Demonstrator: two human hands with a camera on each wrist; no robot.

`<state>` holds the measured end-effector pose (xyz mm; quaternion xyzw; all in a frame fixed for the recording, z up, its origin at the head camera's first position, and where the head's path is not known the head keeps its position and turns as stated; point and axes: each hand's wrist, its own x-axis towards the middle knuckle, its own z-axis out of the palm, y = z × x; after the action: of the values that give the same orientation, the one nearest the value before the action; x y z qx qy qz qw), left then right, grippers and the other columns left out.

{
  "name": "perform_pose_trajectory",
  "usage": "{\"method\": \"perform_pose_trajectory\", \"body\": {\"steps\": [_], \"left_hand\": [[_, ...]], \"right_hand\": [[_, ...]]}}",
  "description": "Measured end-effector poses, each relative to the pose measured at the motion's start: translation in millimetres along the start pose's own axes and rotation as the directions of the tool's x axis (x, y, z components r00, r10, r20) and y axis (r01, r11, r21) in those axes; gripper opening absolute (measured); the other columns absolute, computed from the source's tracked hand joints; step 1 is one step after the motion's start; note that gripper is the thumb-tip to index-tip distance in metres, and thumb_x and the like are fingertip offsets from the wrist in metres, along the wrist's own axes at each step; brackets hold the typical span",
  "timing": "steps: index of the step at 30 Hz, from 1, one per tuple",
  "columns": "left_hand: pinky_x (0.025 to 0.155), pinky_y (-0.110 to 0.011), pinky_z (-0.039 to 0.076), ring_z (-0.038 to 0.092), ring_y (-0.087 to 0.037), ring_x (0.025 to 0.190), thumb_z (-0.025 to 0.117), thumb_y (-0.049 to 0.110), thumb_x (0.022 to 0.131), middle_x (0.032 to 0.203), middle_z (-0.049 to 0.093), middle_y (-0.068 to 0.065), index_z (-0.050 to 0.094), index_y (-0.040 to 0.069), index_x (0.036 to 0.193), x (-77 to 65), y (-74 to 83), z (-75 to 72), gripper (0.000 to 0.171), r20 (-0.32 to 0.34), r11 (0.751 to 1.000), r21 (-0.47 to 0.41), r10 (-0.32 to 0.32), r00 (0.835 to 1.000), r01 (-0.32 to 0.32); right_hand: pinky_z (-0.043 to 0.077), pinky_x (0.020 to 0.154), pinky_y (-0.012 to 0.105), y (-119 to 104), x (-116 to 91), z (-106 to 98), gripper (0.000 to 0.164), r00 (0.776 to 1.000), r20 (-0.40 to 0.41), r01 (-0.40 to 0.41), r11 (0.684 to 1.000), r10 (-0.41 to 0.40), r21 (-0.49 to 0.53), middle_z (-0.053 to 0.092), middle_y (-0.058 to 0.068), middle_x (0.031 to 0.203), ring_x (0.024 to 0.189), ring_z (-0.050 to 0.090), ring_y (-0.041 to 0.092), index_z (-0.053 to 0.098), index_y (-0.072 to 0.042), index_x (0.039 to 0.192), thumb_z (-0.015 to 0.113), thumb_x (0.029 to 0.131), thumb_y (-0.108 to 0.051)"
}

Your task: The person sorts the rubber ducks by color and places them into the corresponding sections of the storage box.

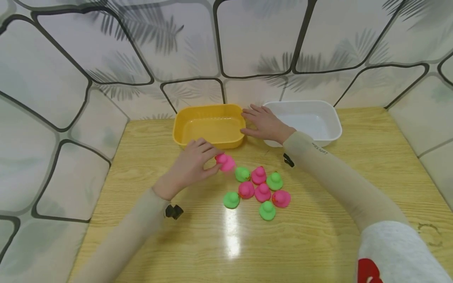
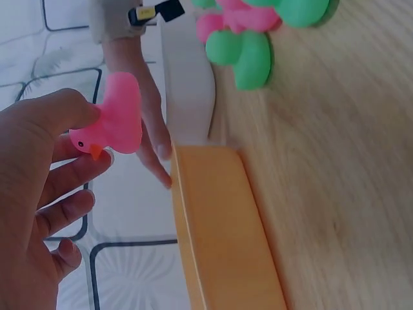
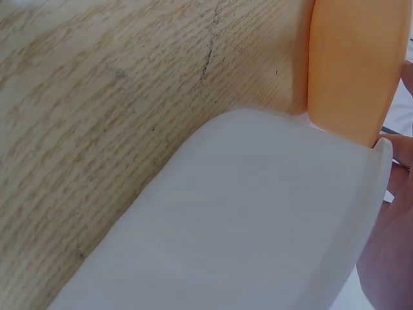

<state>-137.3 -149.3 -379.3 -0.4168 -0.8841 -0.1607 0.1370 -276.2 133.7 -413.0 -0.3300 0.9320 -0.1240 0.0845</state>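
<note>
Pale walls (image 1: 255, 39) with dark outlines and grey leaf prints enclose a light wood-grain table (image 1: 198, 243). Above the table, the left hand (image 1: 191, 167) pinches 1 pink duck (image 1: 227, 163) between thumb and fingers; the duck sits at its fingertips, on the hand's right side. Just beyond that hand stands 1 yellow bin (image 1: 219, 143). Right of the left hand, and partly nearer the person, 8 more ducks rest on the wood: 4 green ducks (image 1: 231, 200) and 4 other pink ducks (image 1: 281, 199), most of them clustered. That makes 9 ducks, 5 of them pink.

The right hand (image 1: 263, 124) has its fingers straight and spread, tips at the yellow bin's right end; I cannot tell whether they press on it. Under and to the right of this hand is 1 white bin (image 1: 327, 137).

The left wrist view shows the held duck's black eye and orange beak, which the head view does not make clear. The right wrist view brings the outer sides of the 2 bins up close, without any duck.
</note>
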Motion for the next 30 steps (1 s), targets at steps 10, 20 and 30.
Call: {"method": "perform_pose_trajectory", "body": {"steps": [10, 20, 30], "left_hand": [[0.084, -0.044, 0.048, 0.058, -0.032, 0.092, 0.081, 0.019, 0.089, 0.101, 0.075, -0.013, 0.076, 0.001, 0.111, 13.6, -39.2, -1.1, 0.029, -0.047, 0.996, -0.028, -0.08, 0.996, 0.079], [0.088, -0.048, 0.05, 0.059, -0.037, 0.098, 0.075, 0.019, 0.094, 0.108, 0.074, -0.019, 0.074, -0.003, 0.116, 24.9, -74.6, 2.1, 0.032, -0.004, 0.974, -0.025, -0.226, 0.974, 0.226], [0.095, -0.05, 0.046, 0.057, -0.038, 0.105, 0.07, 0.024, 0.098, 0.117, 0.074, -0.019, 0.073, -0.002, 0.12, 36.2, -106.1, 8.2, 0.034, 0.094, 0.923, 0.028, -0.384, 0.918, 0.383]], "right_hand": [[0.011, 0.125, 0.06, -1.1, -2.0, 0.6, 0.073, 1.0, -0.009, 0.01, 1.0, -0.01, 0.016, 0.034, 0.019, 0.166, 0.158, 0.016, 0.041, 0.04, 0.0, 0.158, 0.057, 0.105, -0.047], [0.011, 0.125, 0.06, 1.0, -2.0, 5.8, 0.073, 1.0, 0.001, 0.002, 1.0, -0.002, 0.026, 0.033, 0.018, 0.167, 0.158, 0.016, 0.04, 0.039, 0.0, 0.158, 0.056, 0.105, -0.048], [0.012, 0.125, 0.062, 2.2, 0.2, 4.3, 0.073, 0.999, -0.022, 0.026, 1.0, -0.026, -0.006, 0.033, 0.019, 0.167, 0.157, 0.017, 0.042, 0.039, 0.0, 0.158, 0.057, 0.105, -0.047]]}}
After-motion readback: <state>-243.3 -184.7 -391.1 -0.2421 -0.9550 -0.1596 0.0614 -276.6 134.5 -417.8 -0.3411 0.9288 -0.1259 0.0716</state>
